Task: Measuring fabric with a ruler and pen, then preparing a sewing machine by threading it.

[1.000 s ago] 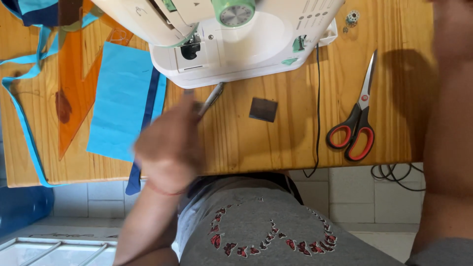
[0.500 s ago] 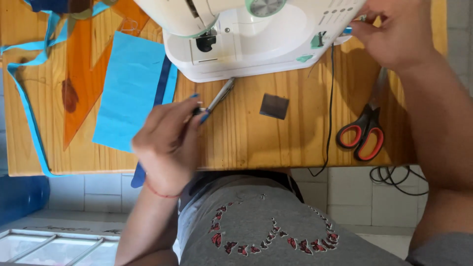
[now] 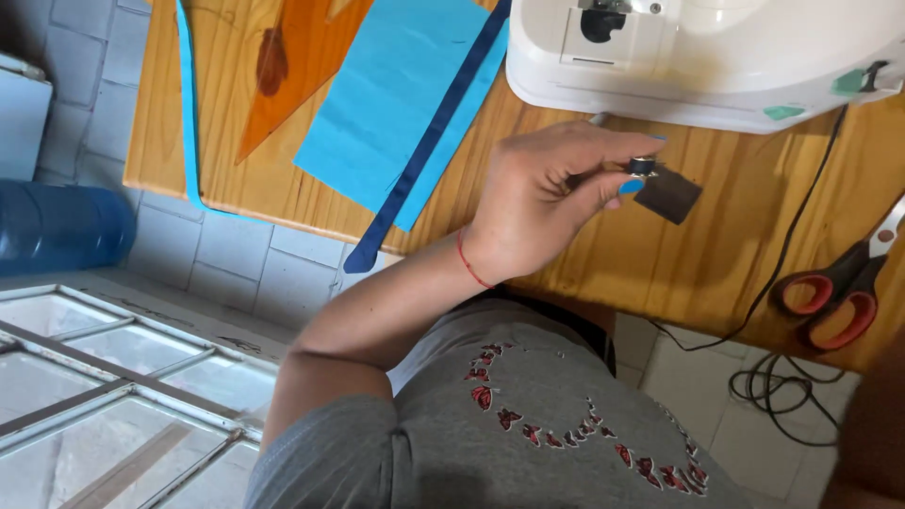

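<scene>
Left hand (image 3: pixel 542 203) fingers pinch a small dark bobbin (image 3: pixel 643 168) above the worktop (image 3: pixel 716 254) front edge, just beside a dark fabric square (image 3: pixel 667 194). Right hand's fingers out of view. Risk: the light pinch slips and the bobbin rolls off the edge.

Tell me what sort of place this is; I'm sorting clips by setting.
Probably a home sewing corner: a white sewing machine on a wooden table, blue fabric laid out, and red-handled scissors alongside.

One head-worn camera looks steeply down from close above the wooden table (image 3: pixel 283 193), its near edge and the person's lap filling the lower view.
</scene>
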